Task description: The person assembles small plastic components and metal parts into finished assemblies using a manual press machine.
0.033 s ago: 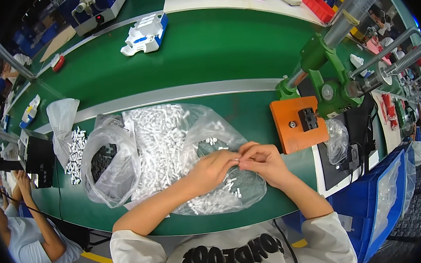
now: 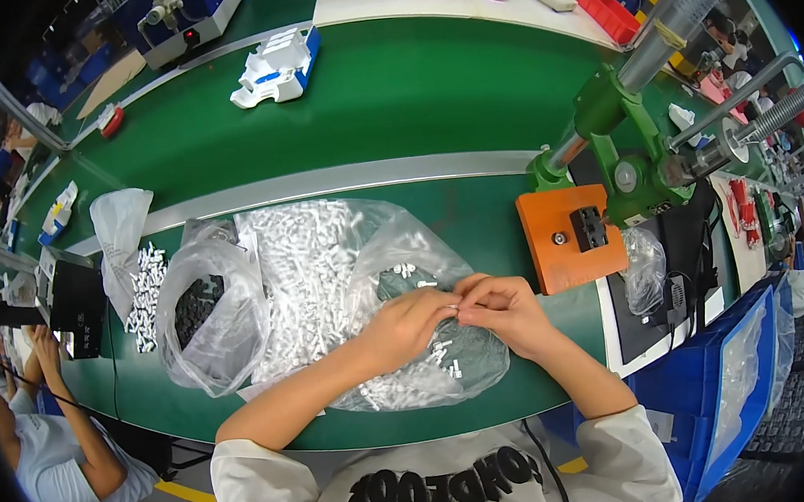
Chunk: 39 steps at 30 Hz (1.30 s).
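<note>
No visible movement: left hand, right hand fingertips pinched together over plastic bag.

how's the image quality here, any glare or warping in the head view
Head view: strong fisheye, so the metal rail across the green bench bows and the corners go black; bright overhead light puts white glare on the clear plastic bag; both hands, left hand and right hand, are fairly sharp, but whatever small piece sits between their fingertips is too tiny to make out.

White small parts filled a clear bag on the green table; the block was orange.
</note>
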Available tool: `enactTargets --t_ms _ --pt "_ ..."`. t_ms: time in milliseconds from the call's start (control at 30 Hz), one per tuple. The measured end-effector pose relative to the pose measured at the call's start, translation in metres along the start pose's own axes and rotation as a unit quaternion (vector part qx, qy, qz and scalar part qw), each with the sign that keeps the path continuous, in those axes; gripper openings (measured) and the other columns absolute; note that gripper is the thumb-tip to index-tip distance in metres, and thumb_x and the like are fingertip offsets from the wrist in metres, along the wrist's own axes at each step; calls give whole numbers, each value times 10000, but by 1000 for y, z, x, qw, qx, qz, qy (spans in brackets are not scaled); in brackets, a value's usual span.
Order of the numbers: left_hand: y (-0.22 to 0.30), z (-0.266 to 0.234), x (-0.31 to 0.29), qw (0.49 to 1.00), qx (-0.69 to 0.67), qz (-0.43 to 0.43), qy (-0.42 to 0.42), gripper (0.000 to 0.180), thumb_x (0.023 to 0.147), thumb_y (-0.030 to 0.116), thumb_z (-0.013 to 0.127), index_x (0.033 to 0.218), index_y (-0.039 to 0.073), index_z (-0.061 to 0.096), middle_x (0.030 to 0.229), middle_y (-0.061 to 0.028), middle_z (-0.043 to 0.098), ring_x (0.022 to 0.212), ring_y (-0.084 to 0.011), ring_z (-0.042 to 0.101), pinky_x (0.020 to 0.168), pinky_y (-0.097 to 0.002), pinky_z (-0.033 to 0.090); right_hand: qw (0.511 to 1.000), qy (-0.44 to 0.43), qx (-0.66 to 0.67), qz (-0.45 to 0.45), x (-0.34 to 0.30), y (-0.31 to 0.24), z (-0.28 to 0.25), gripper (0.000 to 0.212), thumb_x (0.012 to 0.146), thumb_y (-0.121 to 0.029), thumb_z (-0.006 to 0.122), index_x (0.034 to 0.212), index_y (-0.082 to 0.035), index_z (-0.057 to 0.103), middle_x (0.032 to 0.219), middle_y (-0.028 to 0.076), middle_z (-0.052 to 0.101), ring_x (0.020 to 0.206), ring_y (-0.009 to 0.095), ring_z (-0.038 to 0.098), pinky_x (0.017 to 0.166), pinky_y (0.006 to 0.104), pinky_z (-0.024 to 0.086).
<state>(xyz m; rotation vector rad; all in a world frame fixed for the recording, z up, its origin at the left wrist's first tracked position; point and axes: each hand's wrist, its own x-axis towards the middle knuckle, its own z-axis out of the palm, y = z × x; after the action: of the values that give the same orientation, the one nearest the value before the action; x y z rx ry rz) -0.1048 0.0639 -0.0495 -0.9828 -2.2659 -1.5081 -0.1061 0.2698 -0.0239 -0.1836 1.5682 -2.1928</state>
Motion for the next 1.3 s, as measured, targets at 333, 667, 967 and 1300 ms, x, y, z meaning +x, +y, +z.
enactTargets --t_ms 333,667,967,1300 --pt "1 -1 6 1000 1 29 -4 161 869 15 674 1021 -11 630 888 -138 670 784 -322 671 682 -387 554 997 -31 51 44 3 3 -11 100 854 59 700 943 28 663 1086 103 648 929 160 662 832 282 545" --pt "3 -1 6 1000 -20 19 11 170 832 19 724 994 -12 682 889 -136 673 758 -286 660 658 -352 534 994 -33 82 59 1 2 -10 102 864 68 679 931 16 622 1061 117 655 889 168 661 798 285 535" --pt "6 0 9 998 3 43 51 238 776 -26 773 1008 -30 722 901 -147 686 743 -247 668 625 -308 536 996 -25 79 24 2 2 -10 110 885 41 664 972 7 607 970 98 669 853 155 648 780 273 523" --pt "10 -1 10 998 -6 -33 49 184 827 -19 729 1010 -12 711 918 -128 692 760 -226 672 641 -294 531 997 7 -31 -72 4 5 -7 139 929 77 528 1056 28 553 965 100 639 867 165 639 785 295 527"
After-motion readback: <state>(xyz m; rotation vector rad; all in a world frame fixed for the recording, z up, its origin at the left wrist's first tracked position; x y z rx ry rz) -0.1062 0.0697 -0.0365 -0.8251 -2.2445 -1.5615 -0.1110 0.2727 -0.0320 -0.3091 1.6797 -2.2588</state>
